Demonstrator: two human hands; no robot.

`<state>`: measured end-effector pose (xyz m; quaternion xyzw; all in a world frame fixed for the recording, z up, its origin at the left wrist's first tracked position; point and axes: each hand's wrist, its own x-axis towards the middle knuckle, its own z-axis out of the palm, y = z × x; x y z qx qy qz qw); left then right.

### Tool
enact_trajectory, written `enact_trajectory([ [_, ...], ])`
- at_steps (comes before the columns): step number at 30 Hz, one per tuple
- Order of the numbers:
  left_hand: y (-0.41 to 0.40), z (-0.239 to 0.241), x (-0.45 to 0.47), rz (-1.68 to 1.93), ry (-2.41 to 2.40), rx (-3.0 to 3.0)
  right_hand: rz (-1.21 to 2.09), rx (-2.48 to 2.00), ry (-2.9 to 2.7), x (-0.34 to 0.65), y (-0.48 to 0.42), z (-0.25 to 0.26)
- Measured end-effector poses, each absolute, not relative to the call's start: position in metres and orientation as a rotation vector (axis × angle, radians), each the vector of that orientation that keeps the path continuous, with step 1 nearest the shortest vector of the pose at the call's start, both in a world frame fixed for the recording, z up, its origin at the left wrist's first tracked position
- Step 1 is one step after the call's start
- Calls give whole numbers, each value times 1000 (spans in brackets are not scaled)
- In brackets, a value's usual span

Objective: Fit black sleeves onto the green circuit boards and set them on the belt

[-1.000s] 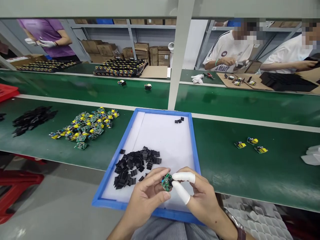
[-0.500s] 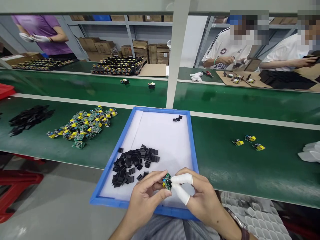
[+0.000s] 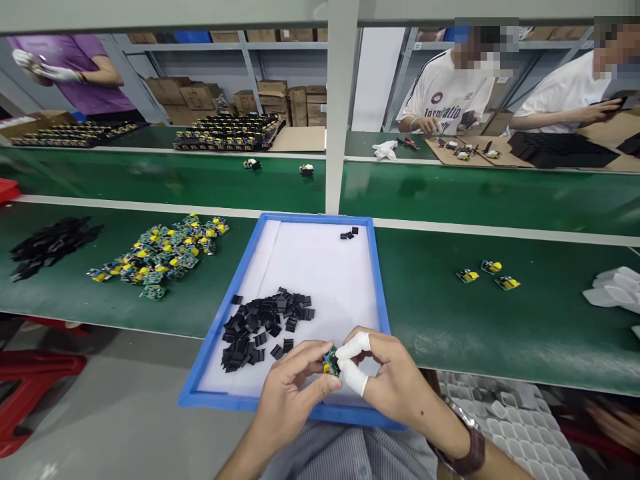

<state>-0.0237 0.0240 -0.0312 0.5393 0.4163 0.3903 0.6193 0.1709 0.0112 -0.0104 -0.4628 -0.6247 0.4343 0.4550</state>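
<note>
Both my hands meet over the near edge of a blue tray (image 3: 370, 267) with a white liner. My left hand (image 3: 290, 390) and my right hand (image 3: 393, 383) pinch a small green circuit board (image 3: 331, 361) between their fingertips. White finger cots cover the thumb and forefinger of the right hand. A heap of small black parts (image 3: 265, 327) lies in the tray just left of the hands. A few more black parts (image 3: 349, 234) sit at the tray's far corner.
A pile of green and yellow circuit boards (image 3: 160, 253) and a heap of black pieces (image 3: 47, 243) lie on the green belt to the left. Three boards (image 3: 487, 274) lie to the right. White foam (image 3: 613, 290) is at far right. Other people work across the line.
My hands have drawn closer together and the right fingers have curled tighter on the board. The view has shifted slightly to the right.
</note>
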Motion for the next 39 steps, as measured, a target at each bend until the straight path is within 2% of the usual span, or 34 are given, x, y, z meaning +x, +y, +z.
enact_trajectory([
  [7, 29, -24, -23, 811, 980, 1250, 1030, -1155, -1674, 174, 15, -5],
  [16, 26, -27, -24, 892, 951, 1248, 1170, -1182, -1560, 172, 17, -11],
  [28, 27, -24, -23, 888, 975, 1452, 1105, -1176, -1678, 173, 11, -5],
  [39, 25, -34, -28, 897, 918, 1712, 1227, -1273, -1442, 163, 13, -18],
])
